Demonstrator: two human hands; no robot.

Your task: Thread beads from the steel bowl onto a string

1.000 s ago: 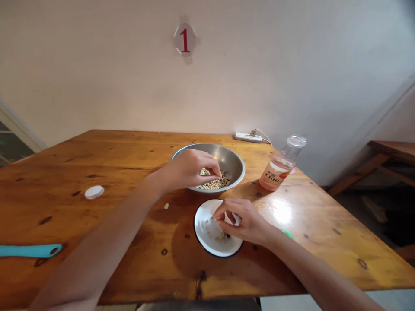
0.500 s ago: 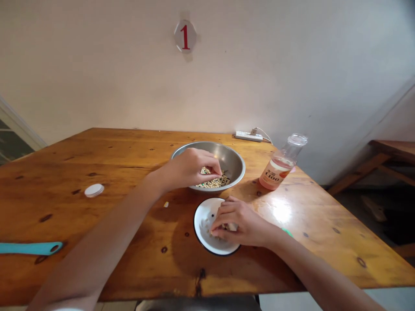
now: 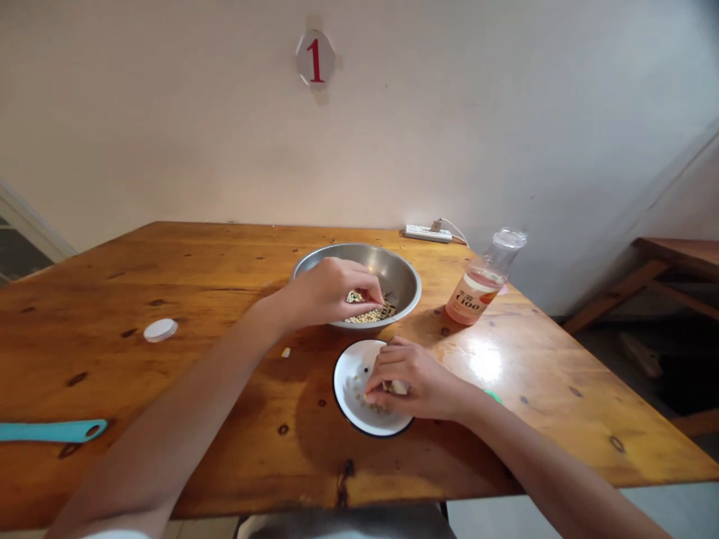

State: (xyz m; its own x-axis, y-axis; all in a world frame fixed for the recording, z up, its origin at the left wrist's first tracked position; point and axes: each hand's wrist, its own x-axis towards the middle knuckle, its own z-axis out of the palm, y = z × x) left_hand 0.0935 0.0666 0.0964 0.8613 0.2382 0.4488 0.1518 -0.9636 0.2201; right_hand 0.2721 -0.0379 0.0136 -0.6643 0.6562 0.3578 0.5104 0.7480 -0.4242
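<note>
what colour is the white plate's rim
The rim is black, best seen in the head view.

Bright light w/ glare on wood table, soft shadows, warped edges.

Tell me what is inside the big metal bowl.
The metal bowl holds pale beans with a few dark bits. The left hand covers part of them, so the beans beneath it cannot be seen.

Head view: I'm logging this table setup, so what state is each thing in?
Bowl, holding beans
Plate, few beans scattered on it
Bottle, capped and standing
Lid, lying flat
Power strip, plugged in
Left hand, in the beans
Right hand, curled over the plate
</note>
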